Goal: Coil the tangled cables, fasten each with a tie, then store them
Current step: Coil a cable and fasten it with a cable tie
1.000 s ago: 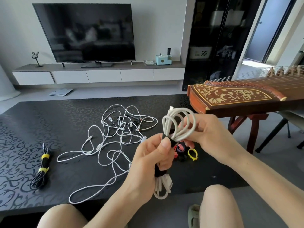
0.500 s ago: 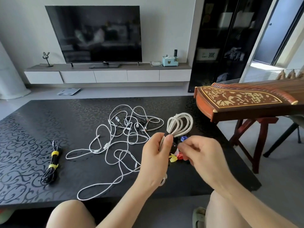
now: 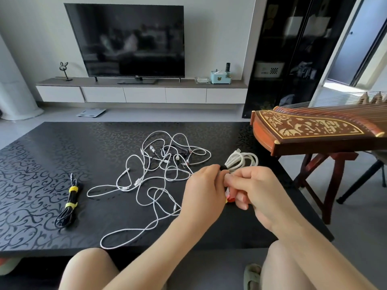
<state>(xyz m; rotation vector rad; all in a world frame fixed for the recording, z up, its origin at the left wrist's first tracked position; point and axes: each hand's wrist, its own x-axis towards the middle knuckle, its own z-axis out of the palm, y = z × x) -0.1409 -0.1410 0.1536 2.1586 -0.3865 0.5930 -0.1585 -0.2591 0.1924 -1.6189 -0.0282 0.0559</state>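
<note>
Holding: my left hand (image 3: 201,191) has its fingers curled round the white coil (image 3: 244,161) and grips it at the neck, right of centre in the frame.
White coil: its loops fan out above my knuckles toward the upper right, over the tabletop (image 3: 41,164), with a plug end sticking up at the top of the loops.
Black tie (image 3: 223,168): a dark band wrapped round the coil's neck, showing just past my left forefinger.
Right hand (image 3: 257,189): its fingers are curled in and pressed against my left hand, with the fingertips at the coil's neck. I cannot tell whether they pinch the tie, pinch the cable, or only touch.
Coloured ties (image 3: 230,199): a bit of red and yellow peeks out from beneath my right hand's fingers. I cannot tell whether they lie on the tabletop or are held.
Loose white cables (image 3: 163,170): a sprawling tangle at the centre of the tabletop, left of my hands, with a few dark leads mixed in at its far side.
Black bundle (image 3: 69,204): a coiled dark cable lying at lower left, well apart from the tangle and bound by two yellow ties (image 3: 73,189).
Zither (image 3: 314,130): on a wooden stand at the right edge, just beside the tabletop.
Television (image 3: 129,38): at upper centre, above a low white cabinet (image 3: 146,94).
</note>
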